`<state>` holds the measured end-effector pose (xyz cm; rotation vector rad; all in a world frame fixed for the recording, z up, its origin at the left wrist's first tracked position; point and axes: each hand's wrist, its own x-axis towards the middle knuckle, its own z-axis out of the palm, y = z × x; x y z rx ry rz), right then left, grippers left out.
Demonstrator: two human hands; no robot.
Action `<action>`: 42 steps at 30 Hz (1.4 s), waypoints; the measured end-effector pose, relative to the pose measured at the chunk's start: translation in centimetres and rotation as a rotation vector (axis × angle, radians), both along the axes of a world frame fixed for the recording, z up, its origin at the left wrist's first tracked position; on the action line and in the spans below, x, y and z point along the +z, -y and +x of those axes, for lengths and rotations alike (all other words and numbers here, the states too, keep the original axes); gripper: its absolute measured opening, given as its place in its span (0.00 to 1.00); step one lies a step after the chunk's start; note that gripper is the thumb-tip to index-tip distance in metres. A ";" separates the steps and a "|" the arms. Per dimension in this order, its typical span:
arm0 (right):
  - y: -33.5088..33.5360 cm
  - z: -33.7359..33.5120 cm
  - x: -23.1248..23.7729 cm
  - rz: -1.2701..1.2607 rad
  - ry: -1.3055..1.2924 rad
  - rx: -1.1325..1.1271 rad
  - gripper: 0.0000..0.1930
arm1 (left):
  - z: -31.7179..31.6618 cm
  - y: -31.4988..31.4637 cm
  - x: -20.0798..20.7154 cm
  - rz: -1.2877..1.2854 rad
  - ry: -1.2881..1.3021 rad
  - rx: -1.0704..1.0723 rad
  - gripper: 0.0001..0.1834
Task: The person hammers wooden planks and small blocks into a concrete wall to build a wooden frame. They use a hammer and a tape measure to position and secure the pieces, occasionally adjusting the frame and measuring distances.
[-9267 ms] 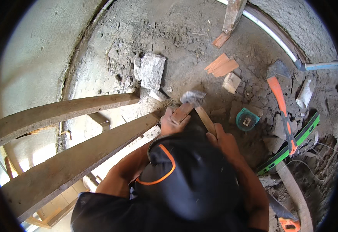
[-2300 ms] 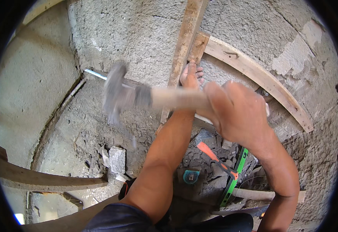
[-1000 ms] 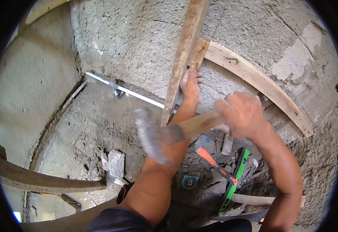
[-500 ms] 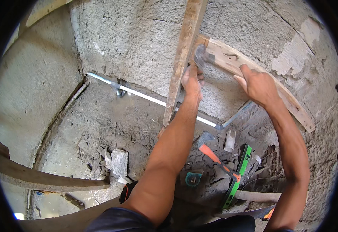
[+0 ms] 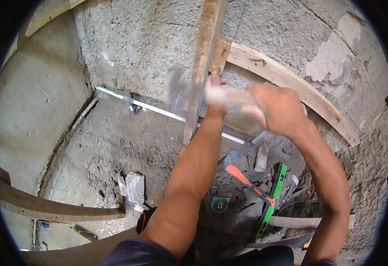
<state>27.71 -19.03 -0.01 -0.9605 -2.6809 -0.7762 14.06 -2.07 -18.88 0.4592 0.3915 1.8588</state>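
Note:
My right hand point(image 5: 280, 108) is closed round the pale handle of a hammer point(image 5: 229, 95). The hammer is smeared by motion, its head left of the upright timber point(image 5: 205, 48), and it passes in front of my left hand point(image 5: 215, 84). That left hand is up at the lower end of a short wood block point(image 5: 220, 55), right beside the upright. Its fingers look curled, but the hammer covers part of them, and what they pinch is hidden. From the block a curved board point(image 5: 291, 82) runs down to the right along the rough wall, with a bent nail point(image 5: 257, 60) in its face.
A white pipe point(image 5: 158, 110) crosses low along the wall behind the upright. On the dirt floor lie an orange-handled hatchet point(image 5: 240, 174), a green spirit level point(image 5: 279, 181), a teal tape measure point(image 5: 220, 204), a short pipe piece point(image 5: 261, 159) and a broken block point(image 5: 135, 187). Curved timber point(image 5: 61, 210) spans the lower left.
The hammer has swung from beside the wood block to the left, across the upright. My right hand has turned and moved slightly left and down. My left hand stays by the block.

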 end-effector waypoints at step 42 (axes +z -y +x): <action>-0.6 3.4 -17.3 -0.129 -0.658 -0.068 0.24 | -12.8 4.7 18.7 0.400 -1.766 0.831 0.76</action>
